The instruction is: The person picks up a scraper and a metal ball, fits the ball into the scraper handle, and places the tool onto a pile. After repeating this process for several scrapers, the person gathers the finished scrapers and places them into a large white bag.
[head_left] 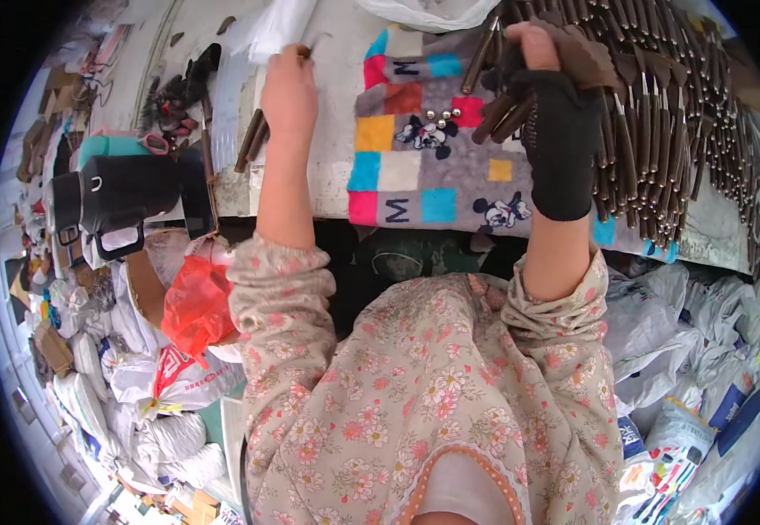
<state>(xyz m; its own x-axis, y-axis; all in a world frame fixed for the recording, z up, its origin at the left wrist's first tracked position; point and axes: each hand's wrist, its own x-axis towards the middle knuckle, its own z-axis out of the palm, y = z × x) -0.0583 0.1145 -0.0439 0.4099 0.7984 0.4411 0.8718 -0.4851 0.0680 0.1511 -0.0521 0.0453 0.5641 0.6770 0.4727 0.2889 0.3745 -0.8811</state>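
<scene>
My right hand point(559, 131), in a black fingerless glove, is closed around a bundle of makeup brushes point(580, 59) with brown heads. Their dark handles stick out to the left over a patchwork-patterned cloth point(386, 171). Several small round silver pieces point(441, 116) show on the cloth beside the handles; whether they are loose or handle ends I cannot tell. Bare and slightly blurred, my left hand point(291, 92) has its fingers drawn together by a white plastic bag point(279, 24). A small brown bit shows at its fingertips, too unclear to name.
Many more brushes point(647, 131) lie piled to the right. Left of my left hand are two dark handles point(252, 140), a black lidded tumbler point(130, 197) and a phone point(196, 199). A red plastic bag point(196, 306) hangs below the table edge; white bags point(660, 324) crowd the right side.
</scene>
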